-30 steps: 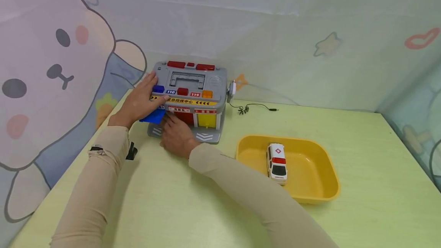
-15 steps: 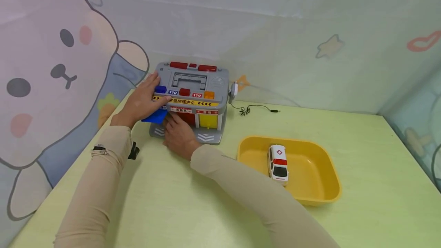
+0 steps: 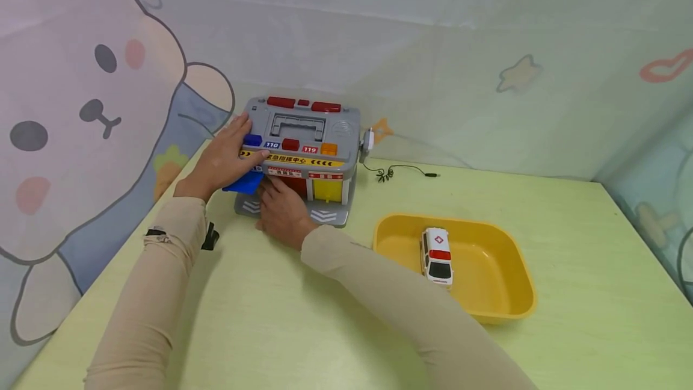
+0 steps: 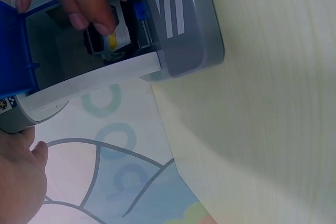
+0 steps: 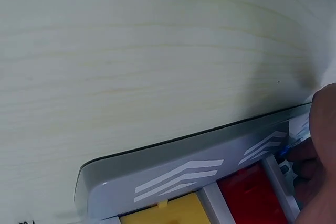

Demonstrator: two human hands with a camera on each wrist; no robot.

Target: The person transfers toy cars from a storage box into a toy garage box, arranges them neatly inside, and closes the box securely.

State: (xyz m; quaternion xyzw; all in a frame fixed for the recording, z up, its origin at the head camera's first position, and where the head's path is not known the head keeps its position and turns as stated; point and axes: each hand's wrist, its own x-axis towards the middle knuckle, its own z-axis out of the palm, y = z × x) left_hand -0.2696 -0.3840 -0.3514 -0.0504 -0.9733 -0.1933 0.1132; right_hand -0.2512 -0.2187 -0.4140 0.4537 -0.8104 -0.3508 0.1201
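Observation:
A grey toy emergency station (image 3: 341,128) stands near the back wall, its blue door (image 3: 243,183) swung up over the left bay. My left hand (image 3: 219,161) rests on the station's left top corner, thumb over the front edge and fingers extended along the roof. Below the raised door, my right hand (image 3: 284,212) reaches into the left bay. In the left wrist view, the fingers (image 4: 79,22) of that hand hold a small dark toy car (image 4: 122,36) with white and yellow panels, partly hidden by them. The red door (image 5: 252,192) and yellow door (image 5: 170,211) are down.
To the right stands a yellow tray (image 3: 522,281) with a white toy ambulance (image 3: 437,254) in it. A thin black cable (image 3: 403,165) lies beside the station, near a white key-like piece (image 3: 368,140) on its side. A printed backdrop (image 3: 433,77) closes off the table's back.
The head view has shifted slightly. Both hands keep almost the same places: the left on the roof, the right at the left bay.

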